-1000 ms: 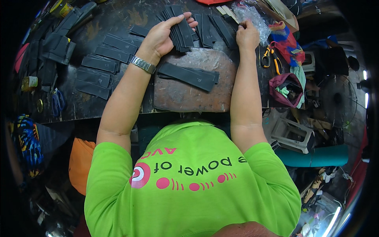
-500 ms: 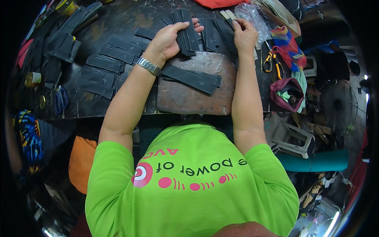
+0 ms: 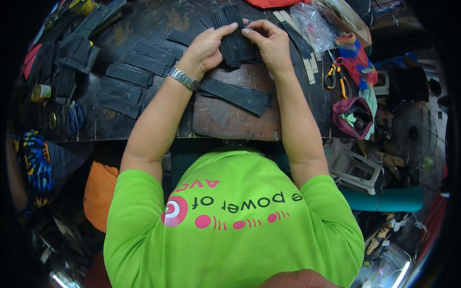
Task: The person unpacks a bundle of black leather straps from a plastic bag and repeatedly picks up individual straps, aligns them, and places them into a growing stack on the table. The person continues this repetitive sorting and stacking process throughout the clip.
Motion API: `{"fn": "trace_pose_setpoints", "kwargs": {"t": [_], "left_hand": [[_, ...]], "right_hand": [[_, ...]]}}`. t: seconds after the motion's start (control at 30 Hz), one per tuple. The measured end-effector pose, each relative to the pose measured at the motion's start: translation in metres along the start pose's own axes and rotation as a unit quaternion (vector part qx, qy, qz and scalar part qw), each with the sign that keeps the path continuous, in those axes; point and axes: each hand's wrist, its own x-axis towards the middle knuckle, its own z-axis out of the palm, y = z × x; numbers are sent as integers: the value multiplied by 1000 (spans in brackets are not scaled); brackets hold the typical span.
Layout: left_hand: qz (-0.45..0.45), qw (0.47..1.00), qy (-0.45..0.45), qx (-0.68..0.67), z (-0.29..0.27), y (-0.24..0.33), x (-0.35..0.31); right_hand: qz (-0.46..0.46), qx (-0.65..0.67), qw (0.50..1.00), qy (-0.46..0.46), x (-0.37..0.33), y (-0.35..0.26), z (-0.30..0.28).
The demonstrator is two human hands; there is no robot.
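My left hand (image 3: 204,50), with a metal watch at its wrist, grips a fanned stack of black strips (image 3: 230,50) that look like leather or a similar sheet material. Its thumb lies across the front of the stack. My right hand (image 3: 272,45) is pinched against the stack's right edge, thumb and forefinger on a black strip there; its other fingers curl behind. Below the hands, a small pile of black strips (image 3: 235,96) lies on a worn brown board (image 3: 235,126). Further black strips (image 3: 126,74) lie in overlapping groups left of my left forearm.
To the right are pale flat sticks (image 3: 308,69), a black strip (image 3: 297,41), clear plastic (image 3: 312,26), yellow-handled pliers (image 3: 330,79) and a maroon pouch (image 3: 353,117). Blue-handled scissors (image 3: 75,117), a small jar (image 3: 41,92) and dark material (image 3: 79,55) occupy the left side.
My right hand has moved left, from the strips beside the pale sticks to the stack in my left hand. More of the pale sticks now shows. The left hand has barely shifted.
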Motion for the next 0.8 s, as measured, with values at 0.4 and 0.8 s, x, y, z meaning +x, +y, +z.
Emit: {"fn": "trace_pose_setpoints", "kwargs": {"t": [0.4, 0.8], "left_hand": [[4, 999, 15, -49, -1, 7, -1], [-11, 998, -26, -48, 5, 10, -5]], "right_hand": [[44, -402, 887, 224, 22, 24, -95], [6, -315, 927, 205, 19, 15, -63]]}}
